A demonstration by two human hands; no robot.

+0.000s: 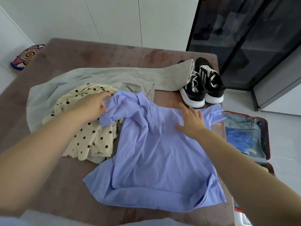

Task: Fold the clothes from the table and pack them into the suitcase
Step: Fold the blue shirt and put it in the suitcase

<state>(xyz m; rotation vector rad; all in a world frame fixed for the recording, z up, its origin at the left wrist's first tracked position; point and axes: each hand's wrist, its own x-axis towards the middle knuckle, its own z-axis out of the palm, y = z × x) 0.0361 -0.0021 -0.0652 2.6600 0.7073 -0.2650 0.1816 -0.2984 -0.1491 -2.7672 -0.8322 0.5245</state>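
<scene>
Folding seems just begun: the shirt (154,152) lies spread flat, with the open suitcase (267,136) to its right. The right hand (192,121) presses it, fingers straight. The left hand (96,106) pinches its sleeve (108,115), which probably folds inward next.

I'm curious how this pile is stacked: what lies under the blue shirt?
The blue shirt drapes one sleeve over the polka-dot garment, and its collar meets the beige trousers; brown table shows around it. Anything beneath its middle is covered.

No legible text, label, brand or number on the blue shirt (156,144), sneakers (195,90) or suitcase (241,123)
</scene>
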